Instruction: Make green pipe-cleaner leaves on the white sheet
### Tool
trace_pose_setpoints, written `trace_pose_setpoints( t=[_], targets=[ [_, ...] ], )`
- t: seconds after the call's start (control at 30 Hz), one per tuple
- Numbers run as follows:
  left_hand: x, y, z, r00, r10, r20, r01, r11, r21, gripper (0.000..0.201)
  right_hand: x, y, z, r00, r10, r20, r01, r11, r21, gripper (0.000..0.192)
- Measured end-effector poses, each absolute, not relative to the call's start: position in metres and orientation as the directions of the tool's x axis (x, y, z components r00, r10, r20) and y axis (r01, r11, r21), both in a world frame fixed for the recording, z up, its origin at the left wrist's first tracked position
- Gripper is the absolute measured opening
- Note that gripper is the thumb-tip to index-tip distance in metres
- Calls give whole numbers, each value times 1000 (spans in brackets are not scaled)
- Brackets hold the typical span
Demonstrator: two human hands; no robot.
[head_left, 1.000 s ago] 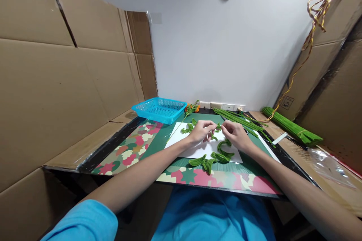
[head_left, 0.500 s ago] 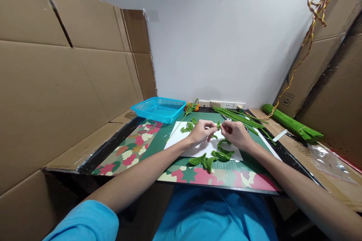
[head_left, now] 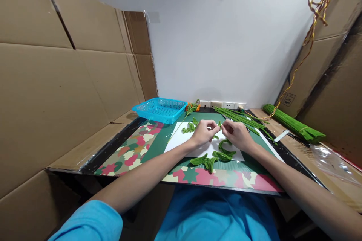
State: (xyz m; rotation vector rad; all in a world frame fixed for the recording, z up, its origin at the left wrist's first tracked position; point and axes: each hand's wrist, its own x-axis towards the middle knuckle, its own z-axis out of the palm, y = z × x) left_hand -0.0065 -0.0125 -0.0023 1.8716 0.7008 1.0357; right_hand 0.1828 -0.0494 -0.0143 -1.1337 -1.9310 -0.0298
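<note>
Surface (head_left: 118, 141) before you carries a white sheet (head_left: 175, 141), with a blue basket (head_left: 154, 117) beyond it, to your left. Over the sheet, your left hand (head_left: 205, 132) and right hand (head_left: 236, 134) nearly meet. Green loops (head_left: 198, 160) lie nearer you. Both hands pinch a small green piece (head_left: 220, 123). Little has changed: the left has edged closer, suggesting shaping continues.

A bright blue sleeve (head_left: 90, 221), softly creased, ends at the left forearm (head_left: 147, 179) in a loose, curved hem. Matching blue cloth (head_left: 215, 216) spreads in broad folds below the near edge of the surface (head_left: 114, 145). The right forearm (head_left: 296, 182), left hand (head_left: 205, 132) and right hand (head_left: 238, 135) are bare.
</note>
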Motion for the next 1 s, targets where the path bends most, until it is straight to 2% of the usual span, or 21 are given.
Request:
trace_pose_setpoints(
  t=[0.4, 0.67, 1.0],
  targets=[
    [-10, -16, -3, 546, 779, 308, 106, -428, 898, 30, 182, -49, -16, -228, 711, 666, 750, 564, -345, 21],
    [-7, -10, -5, 503, 801, 324, 60, -406, 912, 31, 185, -53, -11, -218, 719, 660, 732, 568, -376, 16],
    [-8, -14, 0, 550, 781, 297, 39, -379, 925, 35, 179, -54, -11, -221, 731, 646, 665, 597, -448, 20]
  ],
)
